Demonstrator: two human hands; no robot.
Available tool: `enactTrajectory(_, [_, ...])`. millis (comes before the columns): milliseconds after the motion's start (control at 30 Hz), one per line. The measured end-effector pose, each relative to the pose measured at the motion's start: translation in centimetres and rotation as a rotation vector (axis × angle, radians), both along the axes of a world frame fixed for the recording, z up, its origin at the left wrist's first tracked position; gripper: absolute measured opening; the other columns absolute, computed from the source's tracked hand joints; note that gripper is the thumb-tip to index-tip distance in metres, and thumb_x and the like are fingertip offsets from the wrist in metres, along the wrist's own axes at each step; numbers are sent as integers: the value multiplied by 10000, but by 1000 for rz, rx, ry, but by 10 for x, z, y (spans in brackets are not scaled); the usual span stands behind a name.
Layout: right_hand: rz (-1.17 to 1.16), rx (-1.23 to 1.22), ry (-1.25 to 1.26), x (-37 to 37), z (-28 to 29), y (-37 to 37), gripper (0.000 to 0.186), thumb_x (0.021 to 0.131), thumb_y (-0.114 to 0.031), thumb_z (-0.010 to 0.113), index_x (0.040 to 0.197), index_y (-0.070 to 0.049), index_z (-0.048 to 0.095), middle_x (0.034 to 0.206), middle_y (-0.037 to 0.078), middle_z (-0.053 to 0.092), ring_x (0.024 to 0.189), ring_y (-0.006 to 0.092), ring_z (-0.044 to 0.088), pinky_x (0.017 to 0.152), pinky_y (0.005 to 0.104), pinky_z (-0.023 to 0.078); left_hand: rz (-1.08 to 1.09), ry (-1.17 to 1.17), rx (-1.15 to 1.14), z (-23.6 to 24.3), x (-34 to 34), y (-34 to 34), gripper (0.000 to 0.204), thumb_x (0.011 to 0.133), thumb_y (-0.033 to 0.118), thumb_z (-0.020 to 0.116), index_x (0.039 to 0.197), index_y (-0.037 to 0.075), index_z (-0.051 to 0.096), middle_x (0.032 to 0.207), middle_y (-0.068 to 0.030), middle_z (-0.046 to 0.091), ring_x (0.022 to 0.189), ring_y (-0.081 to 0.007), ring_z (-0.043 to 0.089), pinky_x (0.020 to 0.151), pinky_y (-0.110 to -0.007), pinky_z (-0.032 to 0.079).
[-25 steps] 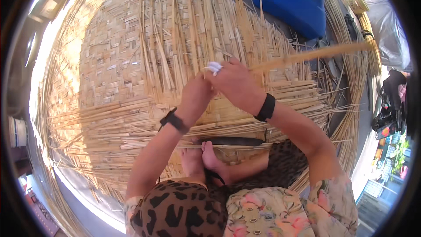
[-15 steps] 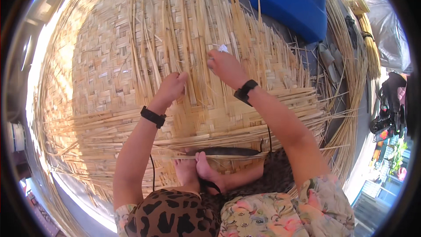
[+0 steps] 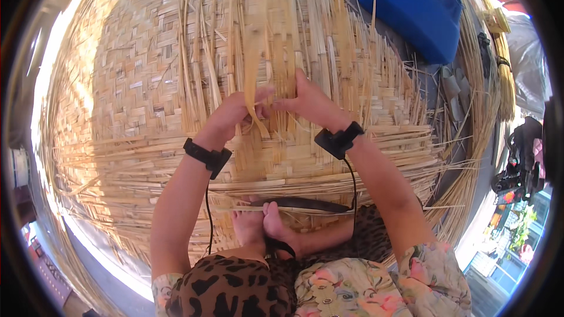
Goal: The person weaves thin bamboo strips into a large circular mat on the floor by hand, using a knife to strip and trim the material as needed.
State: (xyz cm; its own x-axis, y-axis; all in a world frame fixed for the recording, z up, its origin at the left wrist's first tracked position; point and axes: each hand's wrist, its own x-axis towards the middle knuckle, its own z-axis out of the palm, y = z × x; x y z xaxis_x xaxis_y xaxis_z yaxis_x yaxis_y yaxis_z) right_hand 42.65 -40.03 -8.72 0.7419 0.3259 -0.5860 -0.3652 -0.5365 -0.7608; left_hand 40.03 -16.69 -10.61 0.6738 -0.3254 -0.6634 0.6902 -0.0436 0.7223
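A large woven mat (image 3: 135, 64) of pale flat reed strips spreads before me, with long loose strip ends running away from me. My left hand (image 3: 230, 116) is closed around a lifted reed strip (image 3: 251, 64), whose near end bends down past the fingers. Close by on its right, my right hand (image 3: 317, 105) holds more of the upright strips; its thumb reaches toward the left hand and a finger points up along them. Motion blurs the raised strips, and some fingertips are hidden behind them. A dark, long, narrow tool (image 3: 305, 203) lies on the mat by my bare feet.
My feet (image 3: 258, 226) rest on the mat's near part. A blue plastic container (image 3: 417, 12) stands at the far right edge. Long reed bundles (image 3: 470, 117) lie along the right side, beside a tied bundle (image 3: 504, 76). Black cords (image 3: 354, 182) hang from the wrist bands.
Both hands have come together, the right one moving down and nearer to me. Strips now rise between them. The view has shifted slightly, and the white scrap by the right hand is no longer visible.
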Motion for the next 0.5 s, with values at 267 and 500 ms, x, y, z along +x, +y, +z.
enactTrajectory(267, [34, 238, -573, -48, -29, 4, 844, 944, -40, 736, 1655, 12, 285, 1298, 269, 691, 1153, 399, 725, 961, 458, 589, -125, -86, -39, -3, -7, 12, 413, 960, 484, 882, 903, 88, 779, 837, -10, 726, 743, -96, 607, 644, -267, 437])
enactTrajectory(500, [-32, -192, -269, -55, -8, 12, 744, 941, -44, 727, 1593, 7, 372, 1171, 239, 746, 1060, 370, 750, 912, 432, 597, -132, -166, -89, 1, -21, 22, 381, 956, 440, 895, 920, 80, 776, 817, 13, 689, 738, -95, 617, 648, -265, 444])
